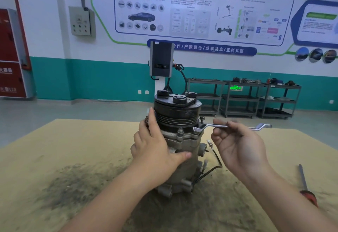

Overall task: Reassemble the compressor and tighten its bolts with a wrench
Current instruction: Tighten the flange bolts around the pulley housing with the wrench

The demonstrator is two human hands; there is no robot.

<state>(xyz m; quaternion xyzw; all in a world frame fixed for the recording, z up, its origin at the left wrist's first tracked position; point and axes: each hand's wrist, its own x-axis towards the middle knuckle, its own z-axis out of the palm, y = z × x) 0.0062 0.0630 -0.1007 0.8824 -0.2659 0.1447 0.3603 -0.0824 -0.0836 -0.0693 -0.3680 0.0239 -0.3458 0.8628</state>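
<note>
Compressor (pixel 178 140): upright at desk (pixel 54 149) centre, pulley end up. Left hand (pixel 157 145) at its 9 o'clock, fingers straight, pressing the body. Right hand (pixel 239 145) at 3 o'clock, fingers pinching wrench (pixel 219 126), its ring end on a flange bolt (pixel 195 130). Screwdriver (pixel 307 187) at 4 o'clock.

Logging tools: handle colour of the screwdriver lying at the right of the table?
Red, on the screwdriver handle at the near end; head view, the only one.
</note>
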